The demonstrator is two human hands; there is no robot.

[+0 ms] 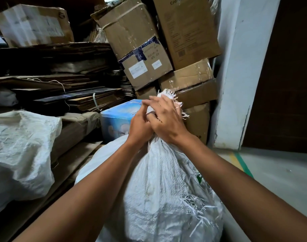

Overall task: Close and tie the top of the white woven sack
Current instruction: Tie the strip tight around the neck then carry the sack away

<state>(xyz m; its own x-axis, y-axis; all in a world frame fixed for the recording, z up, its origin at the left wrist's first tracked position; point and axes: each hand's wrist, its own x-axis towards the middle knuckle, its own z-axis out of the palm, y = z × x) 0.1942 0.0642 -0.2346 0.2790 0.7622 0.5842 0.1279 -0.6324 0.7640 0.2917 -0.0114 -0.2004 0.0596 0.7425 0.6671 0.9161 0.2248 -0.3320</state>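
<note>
We are gripping the white woven sack, a bulging, coarse plastic-weave bag standing upright in front of us, its long axis rising toward a gathered neck. Loose white strands are fraying from its side and from the tufted top edge sticking up past our knuckles. Our right hand is wrapping over the bunched neck, fingers closed on it; our left hand is pressing against it from the left, fingers curled on the same bunch. Both forearms are reaching forward and converging. Taped cardboard boxes are leaning behind, another sack lying left.
</note>
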